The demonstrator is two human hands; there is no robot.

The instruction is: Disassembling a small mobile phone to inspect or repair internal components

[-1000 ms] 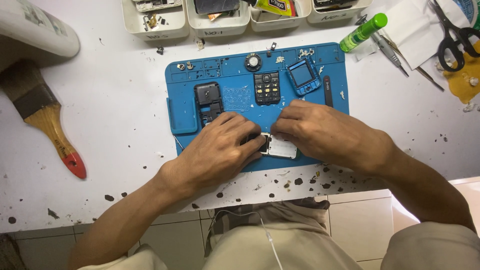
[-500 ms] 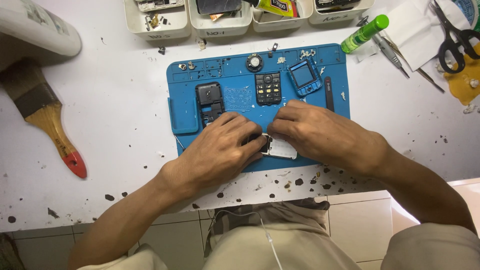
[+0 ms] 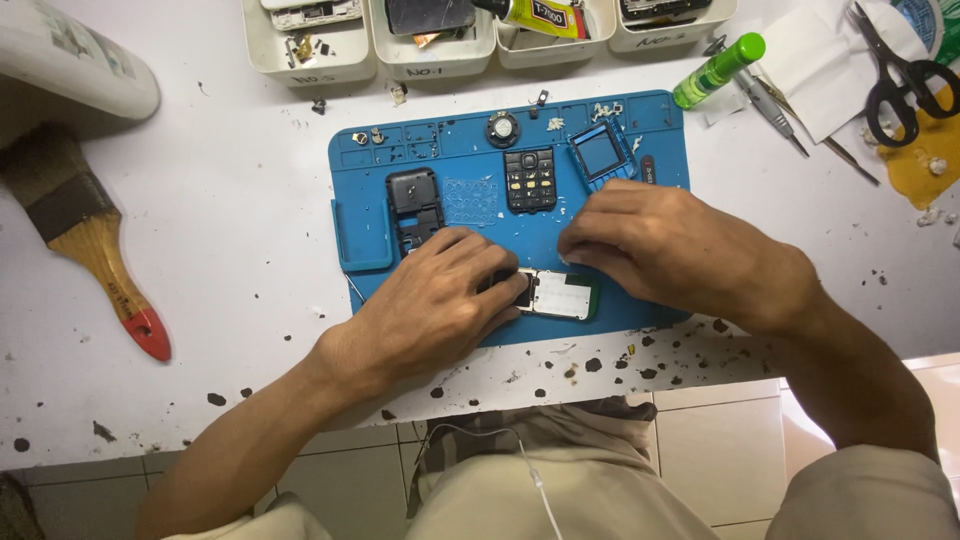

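Phone's well into teardown – back cover, keypad and blue screen frame lie spread along the far side of the blue mat. Circuit board sits at the mat's near edge. Left hand pinches its left end; right hand hovers curled just above, grip unclear. Reassembly not started, I'd judge.

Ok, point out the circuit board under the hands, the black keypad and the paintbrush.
circuit board (image 3: 562, 295), head view, on its pale middle panel between the hands.
black keypad (image 3: 529, 181), head view, on the middle rows of keys.
paintbrush (image 3: 100, 270), head view, on its wooden handle.
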